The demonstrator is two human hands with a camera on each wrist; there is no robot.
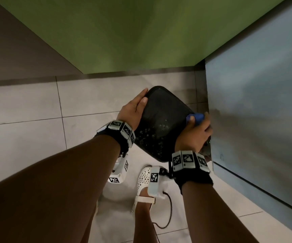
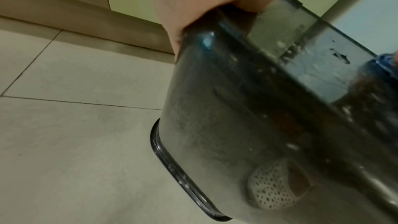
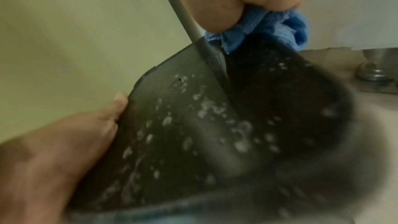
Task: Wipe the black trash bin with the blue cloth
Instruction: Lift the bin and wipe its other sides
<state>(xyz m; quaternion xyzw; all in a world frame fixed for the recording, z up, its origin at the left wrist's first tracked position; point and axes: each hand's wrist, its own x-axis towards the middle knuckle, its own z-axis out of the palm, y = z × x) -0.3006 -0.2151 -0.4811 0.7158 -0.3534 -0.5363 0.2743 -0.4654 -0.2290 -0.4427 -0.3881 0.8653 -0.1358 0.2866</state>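
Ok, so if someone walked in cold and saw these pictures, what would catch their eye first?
Probably the black trash bin, tipped over and held above the tiled floor at the centre, its surface speckled with pale droplets. Next, the bright blue cloth, bunched in the right hand against the bin's right edge, while the left hand grips the opposite side. Behind them stands a green wall.

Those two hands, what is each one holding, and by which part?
The left hand grips the black trash bin by its far left edge, thumb on the upturned face. The right hand holds the bunched blue cloth against the bin's right edge.
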